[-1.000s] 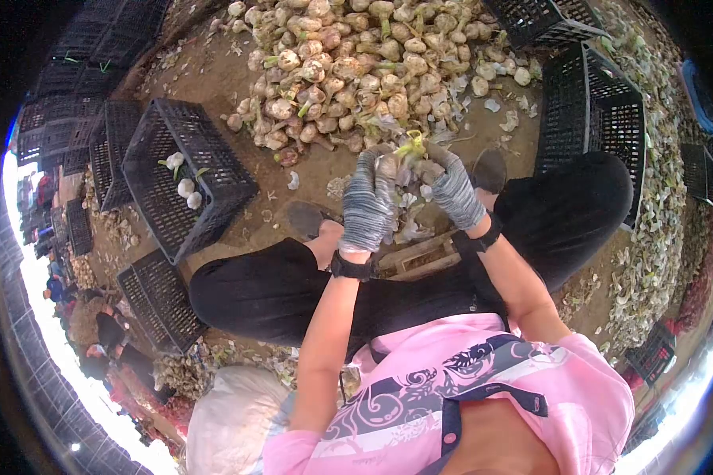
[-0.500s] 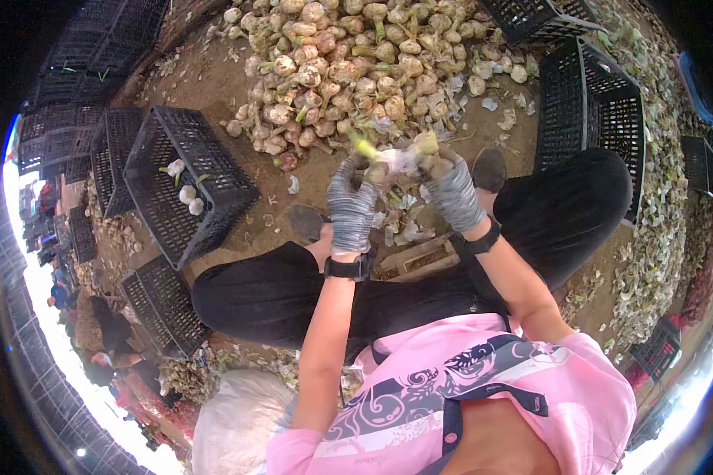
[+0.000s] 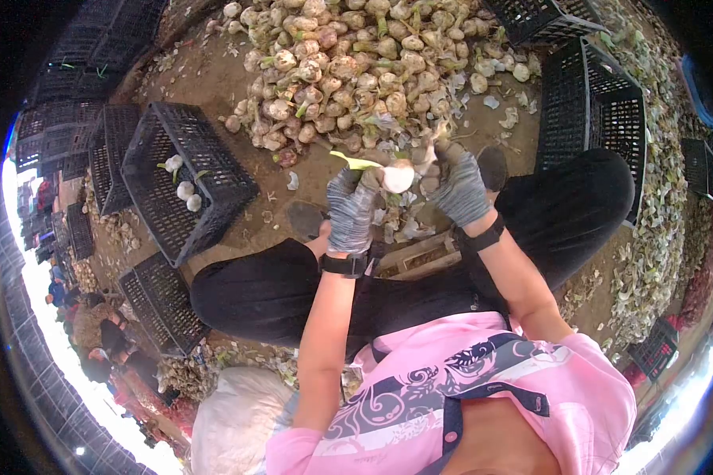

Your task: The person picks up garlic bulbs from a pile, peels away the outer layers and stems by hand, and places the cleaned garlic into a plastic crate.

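Observation:
My left hand (image 3: 352,207), in a grey glove, is closed on a garlic bulb (image 3: 398,178) just in front of my lap. The bulb shows smooth and white on its near side, and a green stem (image 3: 353,161) sticks out to the left over the fingers. Close beside it, my right hand (image 3: 456,188), gloved the same way, pinches a strip of dry garlic skin (image 3: 432,146) that rises from the fingertips. Beyond both hands lies a big heap of unpeeled garlic (image 3: 345,75).
At the left, a black plastic crate (image 3: 190,176) holds a few white bulbs. Another black crate (image 3: 614,107) stands at the right. Peeled skins (image 3: 657,206) cover the ground on the far right. A low wooden piece (image 3: 420,259) sits between my legs, and a white sack (image 3: 242,419) lies behind.
The bulb has turned and now shows a clean white side. My right hand has drawn slightly away to the right, with a strip of skin in its fingers.

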`<state>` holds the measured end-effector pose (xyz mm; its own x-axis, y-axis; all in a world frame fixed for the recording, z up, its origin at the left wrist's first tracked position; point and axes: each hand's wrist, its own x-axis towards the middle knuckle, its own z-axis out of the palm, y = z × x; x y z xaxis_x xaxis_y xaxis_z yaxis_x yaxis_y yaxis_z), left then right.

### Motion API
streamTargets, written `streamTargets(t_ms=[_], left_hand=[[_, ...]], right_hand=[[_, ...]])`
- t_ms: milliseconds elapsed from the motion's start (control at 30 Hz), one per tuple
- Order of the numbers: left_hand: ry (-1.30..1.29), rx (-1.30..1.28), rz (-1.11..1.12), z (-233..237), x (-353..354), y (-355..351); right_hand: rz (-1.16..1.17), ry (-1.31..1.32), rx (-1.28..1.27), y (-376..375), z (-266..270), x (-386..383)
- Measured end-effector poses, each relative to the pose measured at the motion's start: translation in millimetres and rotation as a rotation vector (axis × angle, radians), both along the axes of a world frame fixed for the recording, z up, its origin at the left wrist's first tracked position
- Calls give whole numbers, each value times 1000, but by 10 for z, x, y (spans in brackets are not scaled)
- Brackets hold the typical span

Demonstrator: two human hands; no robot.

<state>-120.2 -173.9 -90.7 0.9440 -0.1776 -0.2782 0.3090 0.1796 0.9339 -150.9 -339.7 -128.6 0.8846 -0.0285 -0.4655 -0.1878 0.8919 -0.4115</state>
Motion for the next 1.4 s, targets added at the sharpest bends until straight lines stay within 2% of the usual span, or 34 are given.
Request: streamTargets(t_ms=[67, 100, 133, 200, 233, 267, 333, 433, 467, 500, 533, 567, 600, 733, 767, 800, 867, 900, 933, 967, 1000, 1033, 1067, 1100, 1133, 1167, 1200, 1267, 1300, 1333, 1400], left_hand=[[54, -88, -37, -15, -14, 58], [34, -62, -40, 12, -6, 68], [15, -35, -39, 39, 2, 73], [-84, 11, -47, 110, 29, 67], [-182, 56, -61, 129, 38, 64], [-181, 56, -61, 129, 57, 66], [-296, 195, -131, 115, 102, 67], [-409, 229, -212, 84, 110, 40], [-406, 227, -217, 55, 99, 53], [-352, 295, -220, 8, 87, 86], [-298, 364, -220, 24, 89, 88], [-298, 231, -199, 41, 91, 69], [-298, 232, -198, 63, 97, 60], [-387, 309, -208, 39, 133, 57], [-452, 361, -207, 17, 143, 61], [-453, 360, -206, 10, 147, 70], [-416, 210, -245, 1, 145, 89], [-415, 211, -245, 34, 121, 90], [-129, -36, -134, 91, 84, 94], [156, -279, -18, 127, 65, 93], [154, -279, -19, 78, 68, 95], [224, -423, 22, -2, 86, 96], [295, -567, 67, -74, 92, 111], [287, -627, 17, -72, 105, 129], [282, -629, 20, -122, 115, 151], [424, -736, 84, -216, 108, 184], [568, -841, 152, -288, 87, 222], [592, -927, 106, -325, 76, 262], [621, -928, 135, -335, 82, 245], [650, -928, 164, -345, 88, 224], [668, -976, 133, -370, 96, 194]], right_hand=[[133, -55, 566, -130, -135, -3], [175, 7, 353, -159, 47, 30], [177, 8, 353, -131, 99, 66], [164, -26, -861, -55, 155, 134], [210, -205, -1345, -70, 171, 156], [210, -204, -1345, -67, 211, 154], [317, -140, -1016, -17, 290, 133], [339, -137, -977, 86, 228, 120], [377, -179, -1014, 92, 221, 115], [483, -84, -966, 53, 371, 126], [483, -82, -966, 12, 425, 128], [504, -70, -819, -33, 457, 124], [524, -58, -671, -54, 466, 124], [364, -89, -777, -5, 326, 119], [395, -167, -910, 14, 317, 106], [395, -167, -911, 47, 325, 96], [321, -306, -831, 97, 327, 67], [415, -179, -945, 51, 403, 91], [417, -179, -942, 22, 321, 111], [380, -197, -1114, -11, 171, 138], [337, -215, -1287, -35, 44, 133], [504, -176, -1267, -42, -28, 86], [503, -180, -1269, -84, -84, 18], [772, -330, -1057, -139, -131, -57], [946, -491, -836, -164, 158, 8], [1126, -616, -591, -188, 448, 73], [1131, -617, -587, -183, 372, 43], [580, -563, -655, -211, 151, -13], [598, -452, -1006, -204, 234, 75], [596, -453, -1011, -183, 101, 116], [389, -158, -1211, -95, -264, 152]])
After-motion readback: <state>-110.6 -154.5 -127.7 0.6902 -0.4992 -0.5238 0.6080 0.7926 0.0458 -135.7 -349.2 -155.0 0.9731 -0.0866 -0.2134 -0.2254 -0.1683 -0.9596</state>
